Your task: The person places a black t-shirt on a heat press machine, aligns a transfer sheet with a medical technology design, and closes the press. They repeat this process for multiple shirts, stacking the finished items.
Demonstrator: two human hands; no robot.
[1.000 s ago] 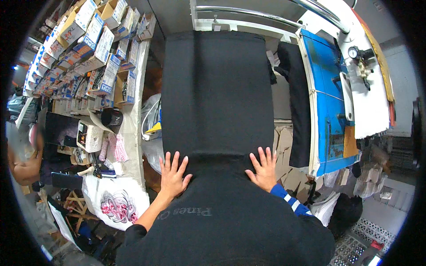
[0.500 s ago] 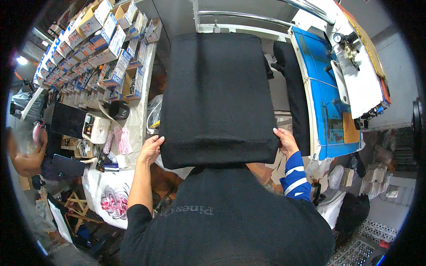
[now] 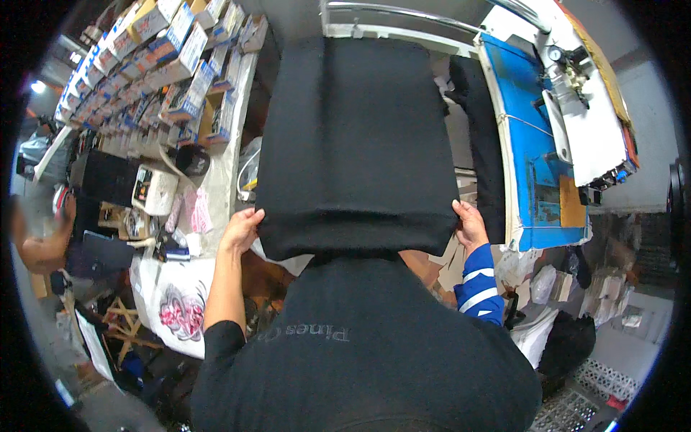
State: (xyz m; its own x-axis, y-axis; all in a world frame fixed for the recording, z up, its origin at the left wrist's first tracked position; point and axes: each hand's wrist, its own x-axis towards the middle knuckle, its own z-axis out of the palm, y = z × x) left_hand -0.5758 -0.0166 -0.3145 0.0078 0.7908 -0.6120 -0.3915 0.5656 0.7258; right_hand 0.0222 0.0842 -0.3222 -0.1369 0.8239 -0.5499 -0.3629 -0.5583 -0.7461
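Note:
A black sheet of fabric (image 3: 356, 129) lies over the board in the middle, its near edge folded into a thick band above my chest. My left hand (image 3: 245, 227) grips the left side near that edge, thumb on top. My right hand (image 3: 469, 223) pinches the right side at about the same height, with a blue-and-white striped sleeve on that forearm. The board underneath is hidden. A narrower black fabric piece (image 3: 482, 144) lies beside the sheet on the right.
Stacked small boxes (image 3: 180, 86) and a cluttered worktable (image 3: 237, 158) stand left. A co-worker's hand and arm (image 3: 43, 245) show at far left. A blue-and-white press machine (image 3: 525, 144) with a gauge and metal rail (image 3: 399, 14) is at right and back.
Both my hands went from lying flat, fingers spread, to gripping the fabric's sides, and moved up slightly. The fabric's near edge was lifted into a band. The view has shifted a little.

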